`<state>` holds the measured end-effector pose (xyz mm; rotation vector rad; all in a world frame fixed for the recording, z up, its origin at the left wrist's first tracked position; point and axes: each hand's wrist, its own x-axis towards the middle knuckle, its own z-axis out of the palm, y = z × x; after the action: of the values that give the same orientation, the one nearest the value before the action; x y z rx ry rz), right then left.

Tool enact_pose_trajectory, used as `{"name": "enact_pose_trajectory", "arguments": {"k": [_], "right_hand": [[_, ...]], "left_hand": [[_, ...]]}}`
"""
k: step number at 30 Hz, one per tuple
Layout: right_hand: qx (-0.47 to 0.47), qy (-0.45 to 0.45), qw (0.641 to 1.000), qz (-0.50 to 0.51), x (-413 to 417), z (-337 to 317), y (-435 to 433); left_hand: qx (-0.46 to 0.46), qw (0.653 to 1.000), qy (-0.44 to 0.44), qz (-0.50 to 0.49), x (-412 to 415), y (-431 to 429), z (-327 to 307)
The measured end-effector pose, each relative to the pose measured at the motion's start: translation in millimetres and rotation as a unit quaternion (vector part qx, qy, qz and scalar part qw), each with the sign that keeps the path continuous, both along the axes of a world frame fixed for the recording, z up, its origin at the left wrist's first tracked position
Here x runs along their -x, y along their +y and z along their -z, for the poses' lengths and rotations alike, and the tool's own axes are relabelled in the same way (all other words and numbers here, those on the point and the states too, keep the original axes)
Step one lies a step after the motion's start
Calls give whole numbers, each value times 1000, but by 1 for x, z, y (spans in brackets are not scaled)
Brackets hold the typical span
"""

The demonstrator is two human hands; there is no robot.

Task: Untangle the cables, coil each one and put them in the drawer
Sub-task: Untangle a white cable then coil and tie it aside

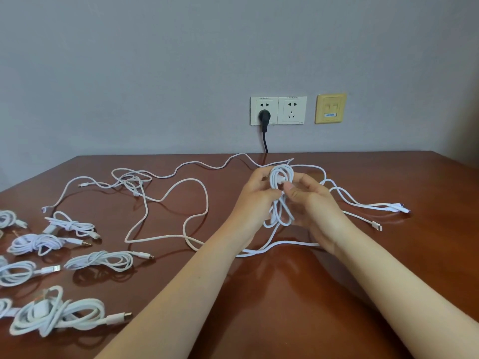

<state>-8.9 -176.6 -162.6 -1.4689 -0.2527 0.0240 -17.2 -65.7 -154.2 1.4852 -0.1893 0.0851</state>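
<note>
Both hands hold a white cable coil (pixel 280 177) above the middle of the brown table (pixel 298 294). My left hand (pixel 255 195) grips the coil's left side, and my right hand (pixel 311 198) pinches its loops with thumb and fingers. The coil's lower loops hang between my palms, and its loose tail runs down onto the table. A long loose white cable (pixel 181 200) sprawls to the left. More loose white cables (pixel 363 203) trail right, ending in connectors (pixel 396 207). No drawer is in view.
Several coiled white cables (pixel 57 314) lie in rows at the table's left front. On the grey wall behind are two white sockets (pixel 278 110), one with a black plug (pixel 264 117), and a yellow data socket (pixel 330 108).
</note>
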Motion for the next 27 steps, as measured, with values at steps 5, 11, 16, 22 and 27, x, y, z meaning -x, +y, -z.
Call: {"name": "enact_pose_trajectory", "arguments": {"k": [5, 11, 16, 22, 27], "right_hand": [[1, 38, 999, 25, -5, -1, -8], [-29, 65, 997, 23, -8, -1, -5], [-11, 87, 995, 38, -7, 1, 2], [-24, 67, 997, -17, -3, -2, 6], [-71, 89, 990, -85, 2, -1, 16]], "left_hand": [[-121, 991, -55, 20, 1, 9, -1], [-332, 936, -116, -31, 0, 11, 4], [-513, 828, -223, -36, 0, 25, -3], [-598, 767, -223, -58, -3, 46, -9], [-635, 742, -203, -71, -5, 66, -13]]}}
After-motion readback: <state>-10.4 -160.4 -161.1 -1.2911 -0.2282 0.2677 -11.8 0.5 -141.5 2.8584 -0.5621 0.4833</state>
